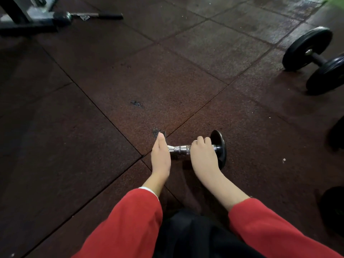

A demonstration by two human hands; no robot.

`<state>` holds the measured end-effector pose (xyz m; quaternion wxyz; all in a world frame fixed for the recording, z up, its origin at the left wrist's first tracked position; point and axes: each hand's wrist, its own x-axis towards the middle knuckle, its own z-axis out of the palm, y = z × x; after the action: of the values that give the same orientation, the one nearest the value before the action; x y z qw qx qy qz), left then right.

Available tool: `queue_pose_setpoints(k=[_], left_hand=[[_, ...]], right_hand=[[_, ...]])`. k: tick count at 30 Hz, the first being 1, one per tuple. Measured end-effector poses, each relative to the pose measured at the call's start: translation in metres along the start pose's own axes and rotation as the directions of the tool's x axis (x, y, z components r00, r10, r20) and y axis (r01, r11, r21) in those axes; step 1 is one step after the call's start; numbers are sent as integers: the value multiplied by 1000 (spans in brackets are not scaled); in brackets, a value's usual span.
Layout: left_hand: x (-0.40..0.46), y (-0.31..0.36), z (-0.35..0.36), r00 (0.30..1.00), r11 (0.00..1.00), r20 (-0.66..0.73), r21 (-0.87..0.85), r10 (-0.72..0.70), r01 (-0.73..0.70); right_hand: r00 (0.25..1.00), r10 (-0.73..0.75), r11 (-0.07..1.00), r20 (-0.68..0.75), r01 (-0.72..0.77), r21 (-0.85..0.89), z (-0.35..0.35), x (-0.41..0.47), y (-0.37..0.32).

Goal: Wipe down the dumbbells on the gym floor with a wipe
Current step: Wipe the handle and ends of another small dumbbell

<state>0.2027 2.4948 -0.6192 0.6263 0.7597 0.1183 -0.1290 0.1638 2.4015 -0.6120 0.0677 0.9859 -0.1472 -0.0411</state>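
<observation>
You are looking down at a dark reddish-brown rubber tile floor (167, 81), with your two arms in red sleeves (130, 220) reaching forward. A small dumbbell with a knurled chrome handle and black round end plates (179, 149) lies on the floor straight in front of you, across a seam between tiles. Your left hand (160, 157) rests flat against the dumbbell's left end, fingers straight and pressed together, hiding most of that plate. Your right hand (202, 155) has its fingers curled over the handle just beside the right plate (219, 146). No wipe shows in either hand; whether one lies under the right hand cannot be told.

Far to your right sits a larger black dumbbell with wide disc plates and a dark handle (316, 58), well apart from the small one. At the top left, the black metal base of a gym machine (28, 17) stands with a black-gripped bar attachment (96, 15) beside it. No writing or brand can be read on anything.
</observation>
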Motion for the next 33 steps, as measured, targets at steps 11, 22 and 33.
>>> queue_pose_setpoints(k=[11, 22, 33], left_hand=[[-2, -2, 1, 1000, 1000, -15, -9, 17, -17], [0, 1, -1, 1000, 999, 13, 32, 9, -10], [8, 8, 2, 999, 999, 11, 31, -35, 34]], right_hand=[[985, 147, 989, 95, -147, -12, 12, -14, -3], [964, 212, 975, 162, -220, 35, 0, -8, -2], [998, 69, 993, 4, -69, -97, -4, -6, 7]])
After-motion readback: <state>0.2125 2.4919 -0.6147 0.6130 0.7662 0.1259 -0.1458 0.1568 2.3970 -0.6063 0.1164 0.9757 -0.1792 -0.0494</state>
